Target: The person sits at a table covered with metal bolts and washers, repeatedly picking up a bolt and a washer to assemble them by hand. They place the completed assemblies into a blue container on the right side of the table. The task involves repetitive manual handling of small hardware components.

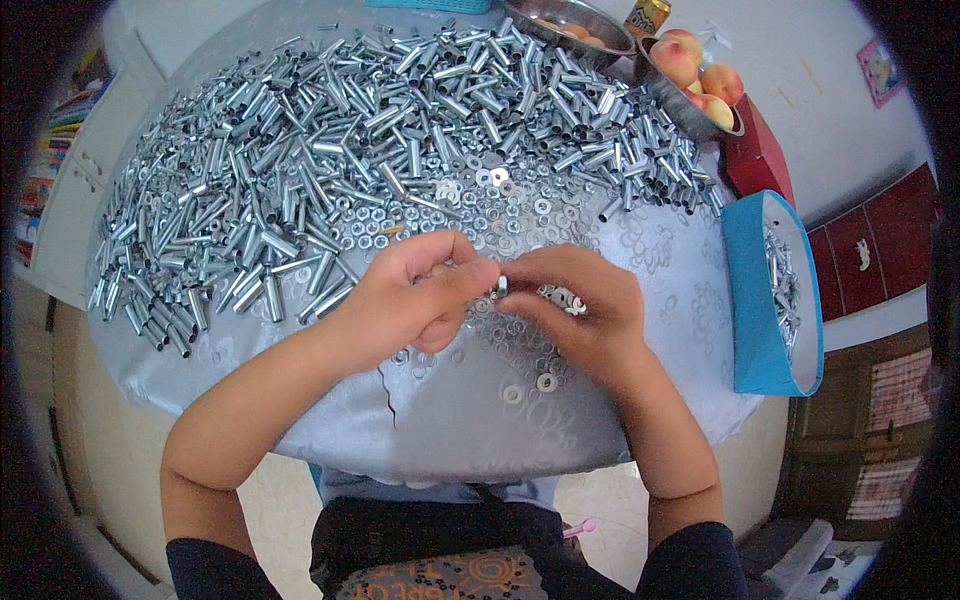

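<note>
Close together over the near middle of the table [450,440], both hands meet fingertip to fingertip. Between them is a small silver nut [501,285], largely covered by the fingers. My left hand [410,300] is closed, thumb pinched against the curled forefinger at the nut. From the other side my right hand [590,300] grips it with thumb and fingertips. A few loose silver washers [565,298] show in the hollow of the right hand. Beneath the hands lie scattered flat washers [546,382], with several nuts [365,228] just beyond.
A broad heap of short metal tubes [330,150] covers the table's far and left side. At the right edge stands a blue box [765,350] holding metal parts. Behind it are a red box [757,155], a metal bowl of peaches [730,118], another bowl [610,50] and a can [648,17].
</note>
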Tool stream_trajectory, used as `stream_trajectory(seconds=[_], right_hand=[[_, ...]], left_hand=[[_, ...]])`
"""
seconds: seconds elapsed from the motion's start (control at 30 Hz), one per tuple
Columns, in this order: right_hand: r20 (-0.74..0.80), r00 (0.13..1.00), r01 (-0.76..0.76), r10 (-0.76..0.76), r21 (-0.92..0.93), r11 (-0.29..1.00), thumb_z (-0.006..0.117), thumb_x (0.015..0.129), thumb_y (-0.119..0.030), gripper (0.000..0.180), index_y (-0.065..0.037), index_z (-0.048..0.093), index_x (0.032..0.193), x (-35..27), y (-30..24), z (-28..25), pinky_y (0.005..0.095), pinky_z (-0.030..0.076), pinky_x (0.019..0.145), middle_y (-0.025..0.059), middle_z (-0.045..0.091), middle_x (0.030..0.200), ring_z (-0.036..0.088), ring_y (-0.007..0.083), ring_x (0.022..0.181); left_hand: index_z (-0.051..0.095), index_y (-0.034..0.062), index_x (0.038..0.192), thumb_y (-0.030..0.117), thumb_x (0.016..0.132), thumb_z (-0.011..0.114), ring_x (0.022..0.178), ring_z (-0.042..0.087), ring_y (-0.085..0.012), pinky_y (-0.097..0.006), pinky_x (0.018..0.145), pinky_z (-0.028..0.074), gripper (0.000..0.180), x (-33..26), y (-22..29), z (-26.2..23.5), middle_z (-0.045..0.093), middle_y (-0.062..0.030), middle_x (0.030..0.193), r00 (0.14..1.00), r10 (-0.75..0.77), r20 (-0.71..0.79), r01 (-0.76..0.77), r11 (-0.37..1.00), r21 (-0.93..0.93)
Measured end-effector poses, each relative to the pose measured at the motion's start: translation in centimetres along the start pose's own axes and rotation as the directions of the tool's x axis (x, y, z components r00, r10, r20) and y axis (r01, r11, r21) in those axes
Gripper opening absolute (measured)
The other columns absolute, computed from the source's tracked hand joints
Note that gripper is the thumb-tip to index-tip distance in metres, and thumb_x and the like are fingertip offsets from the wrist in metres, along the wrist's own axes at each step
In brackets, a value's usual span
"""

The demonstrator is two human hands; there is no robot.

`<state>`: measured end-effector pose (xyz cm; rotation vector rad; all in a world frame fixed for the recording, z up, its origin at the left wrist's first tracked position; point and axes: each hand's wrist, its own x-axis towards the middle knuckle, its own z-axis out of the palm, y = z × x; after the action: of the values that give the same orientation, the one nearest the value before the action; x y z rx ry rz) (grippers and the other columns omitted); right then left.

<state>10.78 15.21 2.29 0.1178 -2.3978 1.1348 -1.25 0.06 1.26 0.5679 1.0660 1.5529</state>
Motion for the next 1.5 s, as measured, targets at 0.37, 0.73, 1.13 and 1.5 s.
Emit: stream_trajectory(seconds=[0.37,0.73,1.13,1.5], right_hand=[[0.155,0.984,-0.088,0.091,-0.028,0.996,0.052,0.083,-0.016,0.014,-0.003,0.052,0.088,0.0,-0.5,0.6,0.0380,0.042,0.061,0.0146,0.052,0.074,0.052,0.0325,0.069],[0.485,0.715,-0.697,0.503,0.441,0.566,0.039,0.092,-0.028,0.030,-0.003,0.048,0.078,-0.2,-0.8,1.1,0.0279,0.034,0.050,0.0033,0.040,0.058,0.039,0.0143,0.053],[0.433,0.756,-0.630,0.491,0.278,0.725,0.041,0.091,-0.026,0.026,-0.001,0.049,0.086,0.0,-1.4,0.2,0.0260,0.038,0.057,0.0026,0.047,0.067,0.045,0.0109,0.062],[0.284,0.898,-0.404,0.335,0.233,0.884,0.050,0.087,-0.024,0.024,-0.002,0.051,0.096,-0.2,-1.0,0.3,0.0293,0.043,0.059,0.0104,0.056,0.073,0.054,0.0177,0.064]], left_hand=[[0.051,0.0034,0.082,0.029,0.089,0.047,0.051,0.037,-0.0039,-0.020,0.045,0.030,0.027,0.1,-0.9,0.4,0.044,0.0042,0.059,0.983,0.165,-0.075,-0.118,0.896,0.428],[0.047,0.0038,0.093,0.022,0.090,0.046,0.052,0.046,-0.0102,-0.024,0.049,0.037,0.018,-0.7,-1.1,0.2,0.049,-0.0056,0.064,0.818,0.565,0.110,-0.410,0.437,0.801],[0.047,0.0034,0.091,0.024,0.091,0.044,0.059,0.038,-0.0043,-0.020,0.052,0.033,0.020,-0.4,-1.5,0.6,0.043,0.0016,0.065,0.902,0.427,-0.066,-0.308,0.742,0.596],[0.047,0.0042,0.089,0.025,0.091,0.045,0.060,0.036,-0.0034,-0.020,0.052,0.032,0.022,-0.2,-1.3,0.8,0.041,0.0028,0.065,0.921,0.378,-0.094,-0.270,0.794,0.545]])
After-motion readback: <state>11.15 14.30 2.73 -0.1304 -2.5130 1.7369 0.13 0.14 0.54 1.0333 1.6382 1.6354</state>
